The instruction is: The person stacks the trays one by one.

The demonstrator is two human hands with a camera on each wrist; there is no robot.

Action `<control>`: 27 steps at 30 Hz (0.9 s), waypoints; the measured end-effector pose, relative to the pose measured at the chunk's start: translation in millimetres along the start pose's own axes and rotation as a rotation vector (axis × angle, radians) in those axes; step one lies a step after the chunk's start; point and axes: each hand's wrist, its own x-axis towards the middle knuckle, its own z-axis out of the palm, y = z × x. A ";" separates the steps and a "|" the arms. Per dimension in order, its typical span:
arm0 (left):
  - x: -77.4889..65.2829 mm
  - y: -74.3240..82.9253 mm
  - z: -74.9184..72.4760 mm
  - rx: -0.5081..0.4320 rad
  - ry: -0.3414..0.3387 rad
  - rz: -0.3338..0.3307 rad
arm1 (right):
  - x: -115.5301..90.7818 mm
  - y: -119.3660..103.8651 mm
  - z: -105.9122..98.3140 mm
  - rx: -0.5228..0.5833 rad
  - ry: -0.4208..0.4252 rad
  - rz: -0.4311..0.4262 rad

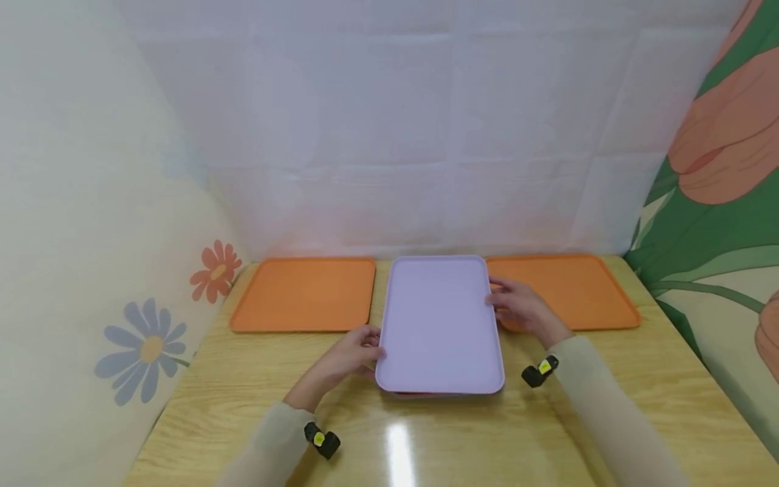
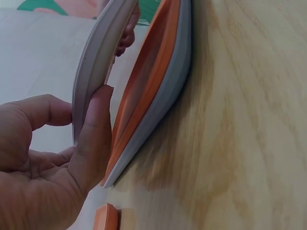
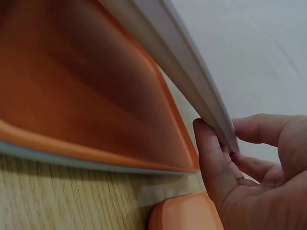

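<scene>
Wooden table (image 1: 481, 443); hands (image 1: 348, 353) (image 1: 522, 310) pinch lavender tray (image 1: 439, 325), trays beneath (image 2: 162, 72) nearly hidden from above

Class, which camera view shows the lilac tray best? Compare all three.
The head view: the lilac tray shows all four corners from above. The left wrist view shows only part, edge-on, pinched by the left hand; the right wrist view, likewise, by the right hand.

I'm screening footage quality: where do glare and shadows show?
Head view: a glare streak on the wooden table, below the lavender tray; left wrist view: a shadow beside the gray tray; right wrist view: dark shading inside the stacked orange tray.
</scene>
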 end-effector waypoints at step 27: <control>15.3 8.0 25.5 0.564 0.145 0.025 | 24.4 1.5 14.1 -0.539 0.164 -0.040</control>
